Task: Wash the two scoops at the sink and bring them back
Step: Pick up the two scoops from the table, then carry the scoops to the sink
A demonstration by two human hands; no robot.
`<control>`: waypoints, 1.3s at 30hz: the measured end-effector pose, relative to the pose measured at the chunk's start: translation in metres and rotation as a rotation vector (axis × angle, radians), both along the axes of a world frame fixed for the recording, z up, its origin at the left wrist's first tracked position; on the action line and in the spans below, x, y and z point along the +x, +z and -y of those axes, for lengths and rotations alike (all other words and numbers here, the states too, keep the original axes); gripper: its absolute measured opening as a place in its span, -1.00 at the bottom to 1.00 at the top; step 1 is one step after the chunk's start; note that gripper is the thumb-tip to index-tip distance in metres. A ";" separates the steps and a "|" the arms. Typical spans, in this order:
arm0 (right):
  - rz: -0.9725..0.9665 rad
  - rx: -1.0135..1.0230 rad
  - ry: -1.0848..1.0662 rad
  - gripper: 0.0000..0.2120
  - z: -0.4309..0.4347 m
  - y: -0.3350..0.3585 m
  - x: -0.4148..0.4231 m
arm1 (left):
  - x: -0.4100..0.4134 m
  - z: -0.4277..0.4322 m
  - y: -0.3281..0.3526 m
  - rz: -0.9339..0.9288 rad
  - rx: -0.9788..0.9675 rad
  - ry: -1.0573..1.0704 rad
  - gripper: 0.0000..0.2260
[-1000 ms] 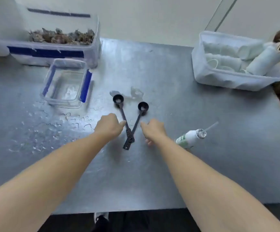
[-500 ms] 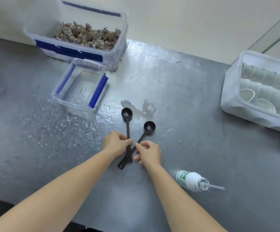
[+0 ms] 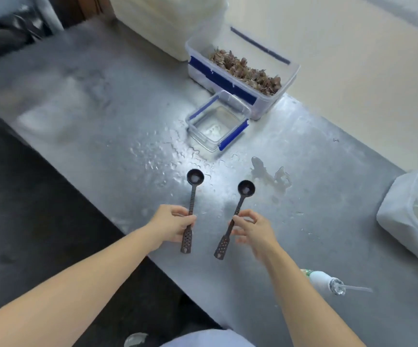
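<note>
Scoops (image 3: 194,194) lifted apart; tub (image 3: 243,73) of husks

two scoops (image 3: 195,194) (image 3: 243,199), two hands (image 3: 175,225) (image 3: 255,232), three tubs (image 3: 240,71) (image 3: 219,123) (image 3: 410,219), one bottle (image 3: 324,281).

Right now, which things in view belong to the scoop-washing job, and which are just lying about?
In the job:
left scoop in left hand
right scoop in right hand

Lying about:
small empty container
tub of dried bits
white bin
squeeze bottle
</note>
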State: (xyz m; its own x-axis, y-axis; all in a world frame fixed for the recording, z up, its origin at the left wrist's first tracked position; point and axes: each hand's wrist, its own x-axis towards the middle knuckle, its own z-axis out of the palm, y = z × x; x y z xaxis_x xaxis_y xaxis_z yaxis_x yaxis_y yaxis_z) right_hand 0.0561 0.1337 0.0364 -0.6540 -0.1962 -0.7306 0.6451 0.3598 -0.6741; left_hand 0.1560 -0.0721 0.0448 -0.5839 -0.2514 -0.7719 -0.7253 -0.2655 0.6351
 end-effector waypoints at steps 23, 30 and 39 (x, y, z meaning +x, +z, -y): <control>0.070 -0.194 1.631 -0.82 0.336 0.057 0.569 | 0.673 0.052 0.032 -0.077 -0.146 1.487 -0.88; 0.107 -0.123 1.960 -0.88 0.365 0.059 0.702 | 0.763 0.019 0.019 -0.125 -0.141 1.831 -0.86; 0.150 -0.052 2.122 -0.92 0.463 0.045 0.830 | 0.850 0.087 0.013 -0.157 -0.097 2.019 -0.88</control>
